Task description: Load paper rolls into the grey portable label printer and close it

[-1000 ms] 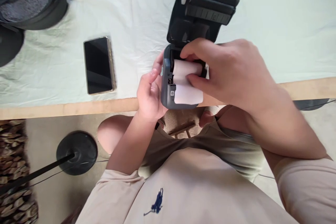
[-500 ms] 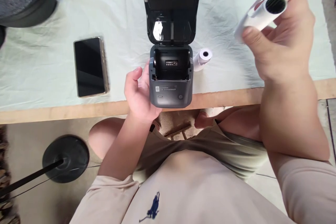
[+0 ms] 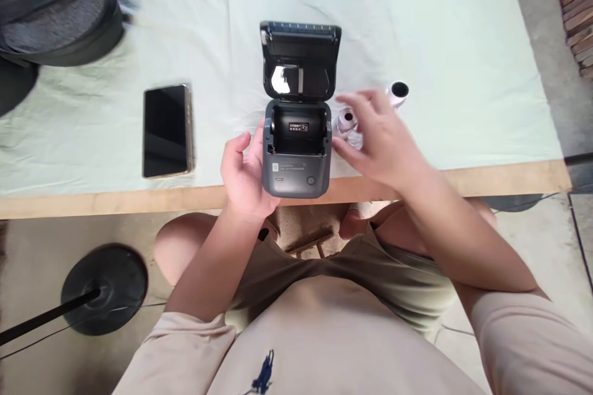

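A dark grey label printer (image 3: 296,173) is near the table's front edge with its lid tipped up and back. The paper bay inside is bare apart from a printed sticker. My left hand (image 3: 248,176) supports the printer from its left side, thumb raised and the other fingers partly hidden beneath. On the printer's right stands a small white paper roll (image 3: 343,122). My right hand (image 3: 382,139) is at that roll, thumb and fingers apart around it; I cannot tell whether they touch it. Behind this hand is a larger white roll with a wide dark core (image 3: 397,94), partly hidden.
A smartphone (image 3: 167,131) with a dark screen lies left of the printer. A black bag (image 3: 55,12) sits at the back left. The pale green cloth (image 3: 440,31) covers the table up to its wooden front edge (image 3: 504,179). A round black stand base (image 3: 104,290) is on the floor.
The larger roll left my right hand and now stands on the table. That hand moved left and down to the small roll. My left hand stays at the printer; the view shifted slightly.
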`<state>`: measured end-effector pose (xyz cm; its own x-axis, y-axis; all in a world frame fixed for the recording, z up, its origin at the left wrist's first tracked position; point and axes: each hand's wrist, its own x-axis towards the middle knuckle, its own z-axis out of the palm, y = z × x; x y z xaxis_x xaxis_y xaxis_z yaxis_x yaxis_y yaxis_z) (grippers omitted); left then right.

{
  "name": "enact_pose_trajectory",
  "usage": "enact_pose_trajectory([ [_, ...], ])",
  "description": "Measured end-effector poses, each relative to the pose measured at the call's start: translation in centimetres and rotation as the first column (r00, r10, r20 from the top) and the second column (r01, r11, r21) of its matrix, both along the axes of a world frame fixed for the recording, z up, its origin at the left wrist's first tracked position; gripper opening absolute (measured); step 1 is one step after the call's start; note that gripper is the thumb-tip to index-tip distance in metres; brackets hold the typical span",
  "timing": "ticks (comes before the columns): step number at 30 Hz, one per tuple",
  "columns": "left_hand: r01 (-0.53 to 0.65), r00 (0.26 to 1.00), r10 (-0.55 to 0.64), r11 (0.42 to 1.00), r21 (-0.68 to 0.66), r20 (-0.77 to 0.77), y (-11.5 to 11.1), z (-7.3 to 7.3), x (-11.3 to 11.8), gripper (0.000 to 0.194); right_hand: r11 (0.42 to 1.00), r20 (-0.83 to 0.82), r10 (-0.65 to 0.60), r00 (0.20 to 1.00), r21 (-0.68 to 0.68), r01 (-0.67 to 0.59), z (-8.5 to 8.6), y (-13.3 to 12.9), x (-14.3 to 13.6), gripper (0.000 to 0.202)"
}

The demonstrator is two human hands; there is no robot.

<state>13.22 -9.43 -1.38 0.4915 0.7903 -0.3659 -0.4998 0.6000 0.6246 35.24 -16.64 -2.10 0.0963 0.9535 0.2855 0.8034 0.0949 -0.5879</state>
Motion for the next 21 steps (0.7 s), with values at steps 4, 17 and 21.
enact_pose_trajectory([
  [4, 0.009, 0.999, -0.010, 1.000, -0.030, -0.031, 0.0, 0.3, -0.2, 0.031, 1.000, 0.043, -0.005, 0.999, 0.015, 0.005, -2.5, 1.3, -0.9, 0.050],
  [17, 0.025, 0.999, -0.024, 0.999, -0.033, 0.032, -0.1, 0.0, -0.4, 0.032, 0.979, -0.915, -0.124, 0.384, -0.175, -0.101, -0.1, 1.1, -0.1, 0.045],
  [21, 0.020, 0.999, -0.019, 1.000, -0.019, 0.034, -0.1, -0.1, -0.4, 0.033, 0.988, -0.900, -0.128, 0.416, -0.155, -0.030, -0.2, 1.4, -0.4, 0.055],
])
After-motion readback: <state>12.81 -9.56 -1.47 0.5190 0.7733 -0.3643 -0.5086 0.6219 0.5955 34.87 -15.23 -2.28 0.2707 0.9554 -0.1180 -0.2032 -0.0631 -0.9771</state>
